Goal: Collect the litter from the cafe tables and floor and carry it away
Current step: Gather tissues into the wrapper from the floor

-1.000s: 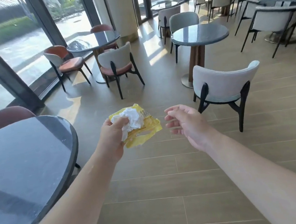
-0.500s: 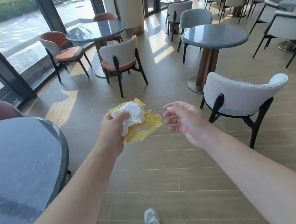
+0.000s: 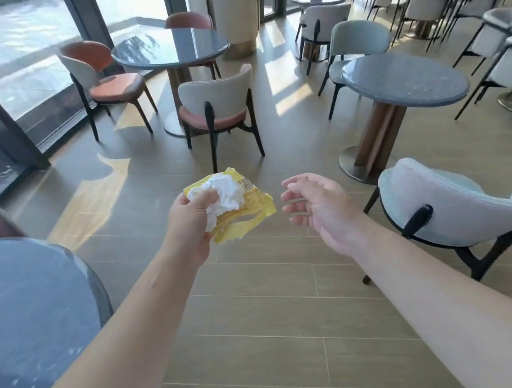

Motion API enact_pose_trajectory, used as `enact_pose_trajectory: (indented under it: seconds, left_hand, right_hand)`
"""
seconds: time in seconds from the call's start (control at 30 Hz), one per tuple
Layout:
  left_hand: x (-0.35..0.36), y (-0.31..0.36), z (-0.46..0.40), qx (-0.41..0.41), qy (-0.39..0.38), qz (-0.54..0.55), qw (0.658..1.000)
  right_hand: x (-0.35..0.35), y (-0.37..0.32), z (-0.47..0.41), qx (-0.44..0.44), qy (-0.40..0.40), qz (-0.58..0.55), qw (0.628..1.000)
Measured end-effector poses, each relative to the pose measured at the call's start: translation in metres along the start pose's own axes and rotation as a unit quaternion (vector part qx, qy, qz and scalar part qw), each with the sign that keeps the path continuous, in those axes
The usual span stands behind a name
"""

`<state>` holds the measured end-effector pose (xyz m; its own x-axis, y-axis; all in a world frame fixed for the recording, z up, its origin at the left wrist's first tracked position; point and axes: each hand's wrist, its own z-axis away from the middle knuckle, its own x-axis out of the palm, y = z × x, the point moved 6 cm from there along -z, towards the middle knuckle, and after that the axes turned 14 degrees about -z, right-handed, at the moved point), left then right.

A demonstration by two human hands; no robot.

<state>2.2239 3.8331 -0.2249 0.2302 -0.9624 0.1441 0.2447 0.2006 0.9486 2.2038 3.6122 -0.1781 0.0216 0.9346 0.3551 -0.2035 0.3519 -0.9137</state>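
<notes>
Floor (image 3: 263, 307): tan wood-look planks, sun patches near the windows. Three round dark stone-top tables nearby: near-left table (image 3: 29, 314), window table (image 3: 170, 47) on a pedestal base, right table (image 3: 405, 79) on a brown column with a round metal foot. Nothing visibly lying on any top. Chairs stand on the floor around them; pale grey chair (image 3: 465, 208) just beside the right table's base.
</notes>
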Motion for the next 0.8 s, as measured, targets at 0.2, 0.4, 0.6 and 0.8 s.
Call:
enact_pose_trajectory:
  seconds: [0.2, 0.4, 0.6, 0.8]
  left_hand:
    - [-0.028, 0.019, -0.055, 0.003, 0.031, -0.001, 1.0]
    - [-0.039, 0.021, -0.127, -0.015, 0.06, -0.001, 0.998]
    - [-0.042, 0.032, -0.234, -0.023, 0.121, -0.011, 0.992]
    - [-0.027, 0.049, -0.329, -0.054, 0.159, -0.031, 0.985]
  right_hand:
    - [0.03, 0.004, -0.07, 0.011, -0.024, 0.006, 1.0]
    - [0.056, 0.019, -0.151, 0.045, -0.06, -0.013, 0.997]
    - [0.069, 0.028, -0.274, 0.074, -0.09, -0.017, 0.993]
    - [0.086, 0.021, -0.393, 0.117, -0.117, -0.018, 0.986]
